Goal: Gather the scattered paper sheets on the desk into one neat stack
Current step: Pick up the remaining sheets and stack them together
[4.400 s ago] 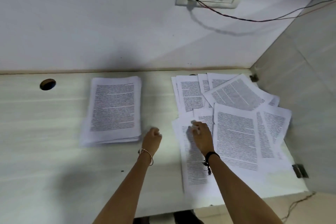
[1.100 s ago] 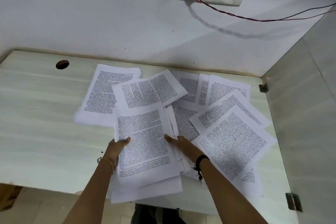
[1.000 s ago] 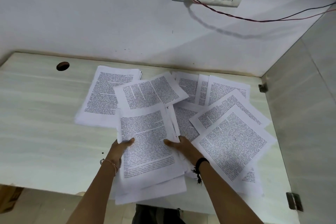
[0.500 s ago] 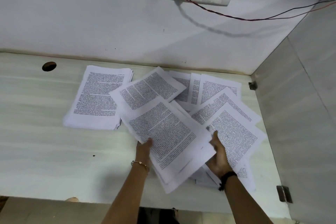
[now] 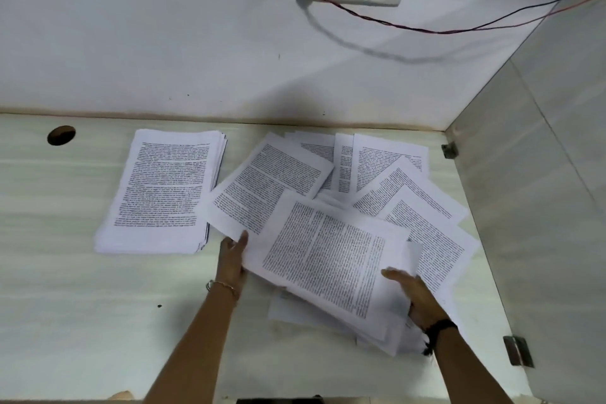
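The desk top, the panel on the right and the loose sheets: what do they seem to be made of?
The desk top is probably laminated board: pale, faint wood-grain streaks, mild sheen. The panel looks like similar smooth grey-beige laminate, fixed by small metal brackets. The loose sheets are thin matte white paper with black print; they bend at the lifted edges.
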A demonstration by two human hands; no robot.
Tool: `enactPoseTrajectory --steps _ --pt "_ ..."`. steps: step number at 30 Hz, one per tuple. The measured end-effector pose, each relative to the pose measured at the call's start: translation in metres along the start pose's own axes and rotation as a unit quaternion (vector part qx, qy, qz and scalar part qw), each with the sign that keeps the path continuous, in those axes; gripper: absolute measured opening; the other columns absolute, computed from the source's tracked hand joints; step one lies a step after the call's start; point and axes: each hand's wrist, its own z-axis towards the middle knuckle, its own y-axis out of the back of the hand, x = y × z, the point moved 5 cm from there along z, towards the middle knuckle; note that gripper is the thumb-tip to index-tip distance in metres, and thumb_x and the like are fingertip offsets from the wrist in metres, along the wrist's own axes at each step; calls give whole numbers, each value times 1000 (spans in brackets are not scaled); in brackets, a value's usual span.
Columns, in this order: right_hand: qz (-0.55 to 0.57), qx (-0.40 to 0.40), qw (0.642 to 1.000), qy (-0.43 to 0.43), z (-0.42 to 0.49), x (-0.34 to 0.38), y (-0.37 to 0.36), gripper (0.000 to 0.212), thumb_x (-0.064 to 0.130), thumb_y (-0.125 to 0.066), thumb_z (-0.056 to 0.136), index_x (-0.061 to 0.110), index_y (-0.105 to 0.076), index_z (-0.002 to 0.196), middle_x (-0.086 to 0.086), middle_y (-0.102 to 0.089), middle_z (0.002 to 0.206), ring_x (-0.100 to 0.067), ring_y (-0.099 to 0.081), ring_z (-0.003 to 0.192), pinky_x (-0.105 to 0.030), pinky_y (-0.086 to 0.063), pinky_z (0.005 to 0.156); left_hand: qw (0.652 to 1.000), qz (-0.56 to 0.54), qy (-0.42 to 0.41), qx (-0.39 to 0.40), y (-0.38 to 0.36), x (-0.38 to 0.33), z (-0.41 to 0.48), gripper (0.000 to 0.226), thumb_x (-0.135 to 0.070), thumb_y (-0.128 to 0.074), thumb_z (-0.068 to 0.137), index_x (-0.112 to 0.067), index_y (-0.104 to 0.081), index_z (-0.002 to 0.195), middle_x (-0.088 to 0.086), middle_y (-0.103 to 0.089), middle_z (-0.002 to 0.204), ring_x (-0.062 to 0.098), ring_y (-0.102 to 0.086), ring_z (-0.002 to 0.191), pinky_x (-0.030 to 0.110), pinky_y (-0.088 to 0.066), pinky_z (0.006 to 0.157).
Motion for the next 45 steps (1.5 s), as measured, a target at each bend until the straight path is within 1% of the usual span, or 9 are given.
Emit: enactPoseTrajectory --steps 5,10,15,21,31,35,38,42,45 --pt "-16 54 998 38 6 4 -31 41 30 -74 77 16 -69 116 3 -70 118 -15 -59 117 -39 -43 104 993 95 51 -44 -8 4 9 16 -11 -46 94 -10 -60 85 14 -63 92 24 -57 80 29 -47 65" --pt "-30 -8 998 62 15 6 -31 65 28 -87 57 -2 -67 112 -12 -75 96 -25 -73 85 -30 -58 65 993 106 50 -33 3 -12 19 15 -21 -59 89 -8 -64 84 6 -68 76 20 -60 66 28 -49 62" --pt "-52 -29 995 79 25 4 -21 95 55 -93 27 1 -71 103 -16 -74 98 -32 -71 91 -43 -55 85 993 102 13 -59 18 -43 52 10 -16 -62 88 -10 -62 96 10 -62 86 17 -55 65 24 -52 57" --pt "-33 -140 986 88 30 -2 -18 44 15 -77 78 -3 -63 115 -17 -68 109 -34 -63 104 -48 -49 96 973 136 -126 -139 14 -84 54 30 -16 -50 94 -21 -45 65 -3 -50 64 15 -49 65 33 -46 70" --pt "-71 -199 973 96 16 -2 -55 9 12 -60 91 7 -54 88 -5 -52 67 -17 -45 54 -23 -35 49 978 -111 -89 155 -13 -163 7 31 -19 -36 99 -13 -51 125 1 -68 107 16 -65 99 36 -53 90" --pt "-90 -148 982 75 11 -3 -75 12 14 -60 90 8 -52 84 -6 -51 66 -17 -47 53 -26 -41 50 977 -93 0 192 -28 -171 -24 25 -25 -42 95 -13 -63 103 2 -73 86 18 -69 81 32 -58 75" --pt "-80 -95 990 65 10 1 -85 29 18 -64 88 3 -58 112 -21 -66 99 -34 -66 87 -46 -58 79 968 -83 55 230 -37 -178 -47 24 -29 -53 85 -12 -69 92 2 -71 77 16 -68 69 28 -57 65" --pt "-33 -20 997 65 -2 14 -98 21 2 -58 92 2 -60 113 -15 -69 96 -27 -67 84 -29 -59 58 960 -67 94 256 -40 -176 -59 24 -25 -52 85 -12 -73 83 1 -69 72 13 -66 61 23 -56 58" --pt "-25 6 998 54 -2 13 -94 31 3 -62 90 0 -60 121 -15 -69 106 -26 -68 91 -29 -59 63 962 178 56 198 -28 -158 -51 29 -24 -45 96 -18 -70 83 -2 -65 76 9 -60 67 19 -51 63"
